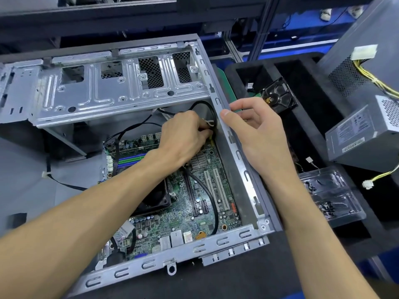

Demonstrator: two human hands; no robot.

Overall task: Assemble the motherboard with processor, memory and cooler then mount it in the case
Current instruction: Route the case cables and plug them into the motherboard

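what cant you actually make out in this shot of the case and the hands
- Head view: what the left hand pinches at the motherboard's far corner; its own fingers hide the connector.
- Head view: the cooler and processor; the left forearm covers most of them.
- Head view: contents of the clear plastic tray; too small and blurred.
- Head view: the power supply label; too small to read.
- Right hand grips the case wall; fingertips hidden behind it.

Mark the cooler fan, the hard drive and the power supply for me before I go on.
cooler fan [155, 200]: head view, on its black frame right of the left forearm.
hard drive [278, 96]: head view, on its dark top cover.
power supply [356, 134]: head view, on its grey labelled side.
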